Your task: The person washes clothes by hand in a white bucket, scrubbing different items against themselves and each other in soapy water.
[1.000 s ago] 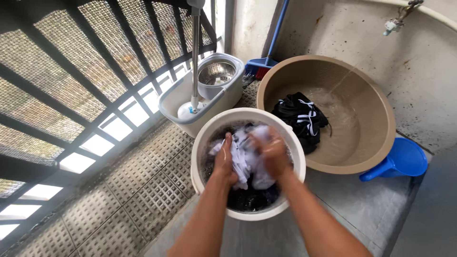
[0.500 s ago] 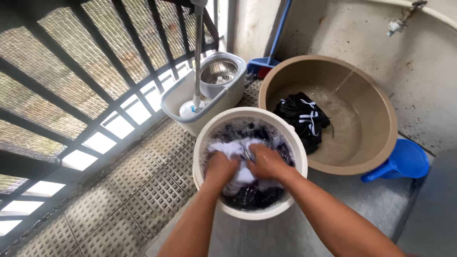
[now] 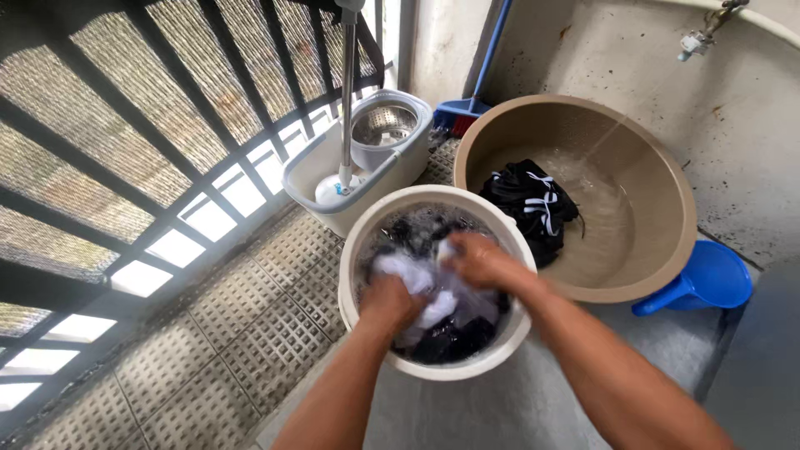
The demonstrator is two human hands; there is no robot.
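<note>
Down in the lower middle of the frame, both hands are sunk in the white bucket (image 3: 510,337), each clenched on the same white cloth (image 3: 433,293). The left hand (image 3: 388,302) grips its lower-left end with fingers curled tight; the right hand (image 3: 477,260) grasps the upper-right end, knuckles up. So the cloth's long axis runs diagonally from lower left to upper right, stretched between the two fists, with neither hand clearly nearer to its middle. It lies on top of dark wet laundry (image 3: 450,340) and suds. To the upper right, just beside the bucket, a tan basin (image 3: 667,192) holds water and a black garment with white stripes (image 3: 529,204).
</note>
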